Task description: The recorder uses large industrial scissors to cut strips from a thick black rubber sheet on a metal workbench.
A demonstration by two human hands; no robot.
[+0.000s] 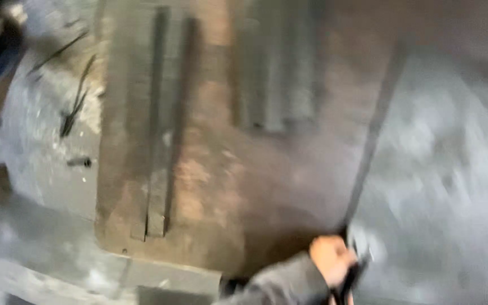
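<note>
Near the bottom edge of the blurred view, one hand (331,261) in a dark sleeve is closed around the lower end of a long thin metal rod (371,141); which hand it is cannot be told for sure, though it looks like the right, and no other hand shows. From the grip the rod runs up and away along the right edge of a rusty brown slab (216,169). Farther on, flat metal strips (156,118) lie lengthwise on the slab. Beyond its left edge, dark scraps (73,116) lie on grey floor (453,169).
</note>
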